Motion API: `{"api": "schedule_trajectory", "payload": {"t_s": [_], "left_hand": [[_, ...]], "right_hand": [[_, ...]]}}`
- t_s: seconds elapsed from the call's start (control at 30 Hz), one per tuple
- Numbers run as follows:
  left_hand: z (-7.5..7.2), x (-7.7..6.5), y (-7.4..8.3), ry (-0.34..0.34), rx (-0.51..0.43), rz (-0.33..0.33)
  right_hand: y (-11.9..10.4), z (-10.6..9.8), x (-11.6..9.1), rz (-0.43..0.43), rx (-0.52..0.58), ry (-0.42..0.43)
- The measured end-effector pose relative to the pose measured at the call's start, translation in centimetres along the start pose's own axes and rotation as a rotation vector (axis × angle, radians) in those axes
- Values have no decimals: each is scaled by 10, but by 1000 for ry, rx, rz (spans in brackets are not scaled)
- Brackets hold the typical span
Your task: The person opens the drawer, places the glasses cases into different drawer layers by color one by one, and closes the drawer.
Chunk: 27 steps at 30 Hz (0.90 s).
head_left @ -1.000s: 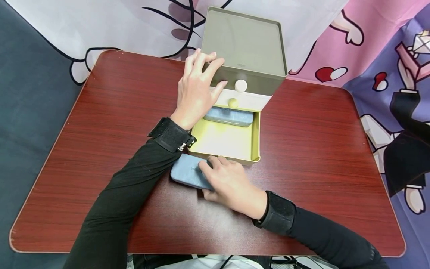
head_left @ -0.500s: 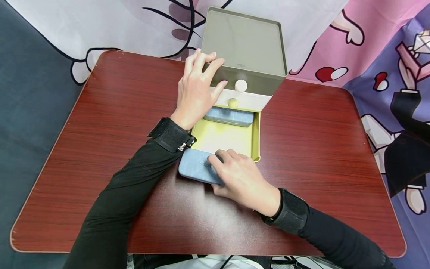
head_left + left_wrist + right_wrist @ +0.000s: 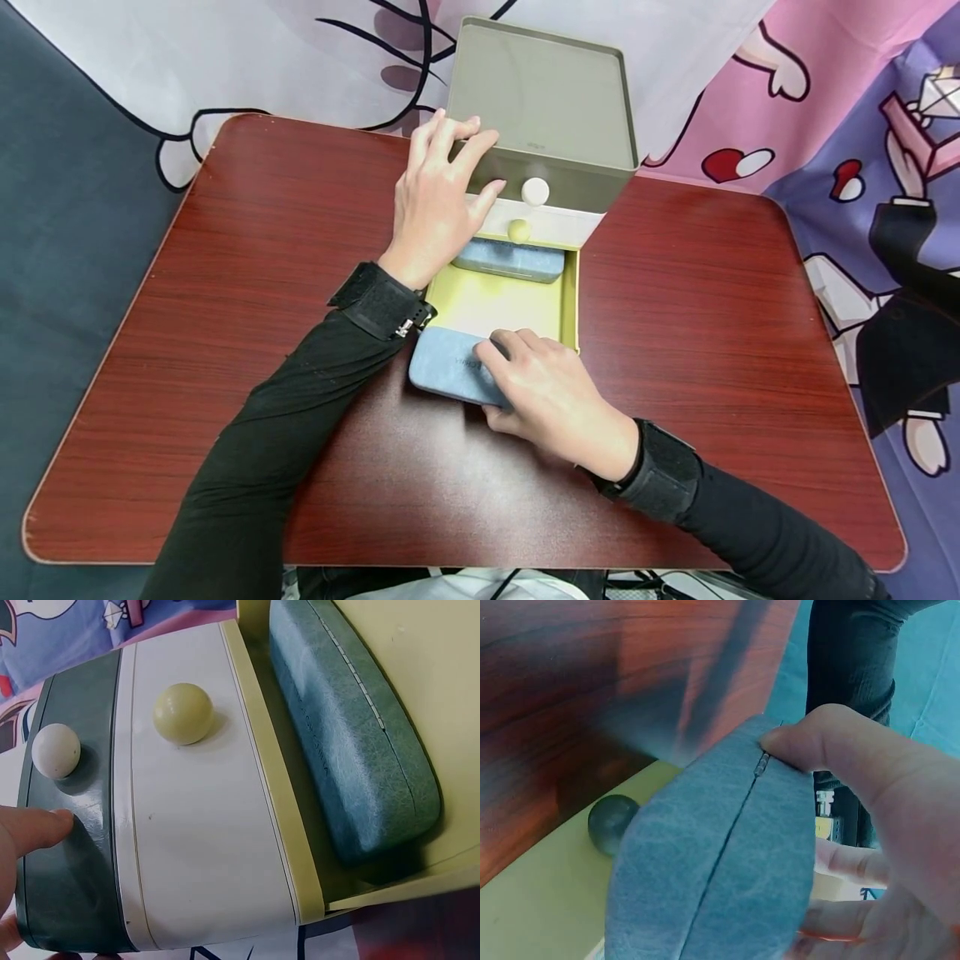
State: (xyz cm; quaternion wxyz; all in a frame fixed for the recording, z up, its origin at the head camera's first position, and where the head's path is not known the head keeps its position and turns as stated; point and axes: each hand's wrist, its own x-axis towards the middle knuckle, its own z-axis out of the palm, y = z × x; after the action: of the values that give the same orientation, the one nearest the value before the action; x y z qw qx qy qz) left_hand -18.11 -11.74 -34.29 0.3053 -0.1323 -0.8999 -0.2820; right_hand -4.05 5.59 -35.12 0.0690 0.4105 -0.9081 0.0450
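Note:
My right hand [image 3: 551,387] grips a light blue glasses case [image 3: 453,367] by its right end, thumb along the near side. The case overlaps the front of a pulled-out yellow drawer [image 3: 572,292] in the head view. In the right wrist view its hinge seam shows, and a dark knob [image 3: 613,823] sits close beside it on the drawer front. A second blue glasses case [image 3: 352,727] lies at the back of that drawer. My left hand [image 3: 435,200] rests on the left front corner of the small drawer cabinet [image 3: 543,92], fingers spread, thumb [image 3: 45,829] against the green front.
Above the open drawer, a white drawer front with a yellow knob [image 3: 518,231] and a green one with a white knob [image 3: 535,192] stand closed. Everything stands on a reddish wooden table [image 3: 712,350]. A printed curtain [image 3: 225,50] hangs behind it.
My right hand has moved the glasses case right and a little away from me, from before the drawer to over its front edge. My left hand has stayed put.

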Motion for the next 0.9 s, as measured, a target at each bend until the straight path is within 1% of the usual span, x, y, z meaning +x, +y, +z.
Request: {"api": "schedule_trajectory", "payload": {"t_s": [0.23,0.53,0.73,0.9], "left_hand": [[1,0,-1,3,3,2],[1,0,-1,3,5,8],[1,0,-1,0,8,7],[1,0,-2,4,4,9]], "right_hand": [[7,-2,-1,14,-23,30],[14,-3,1,15,-25,49],[22,-2,2,-15,-43,52],[29,-1,3,-2,-38,39]]}}
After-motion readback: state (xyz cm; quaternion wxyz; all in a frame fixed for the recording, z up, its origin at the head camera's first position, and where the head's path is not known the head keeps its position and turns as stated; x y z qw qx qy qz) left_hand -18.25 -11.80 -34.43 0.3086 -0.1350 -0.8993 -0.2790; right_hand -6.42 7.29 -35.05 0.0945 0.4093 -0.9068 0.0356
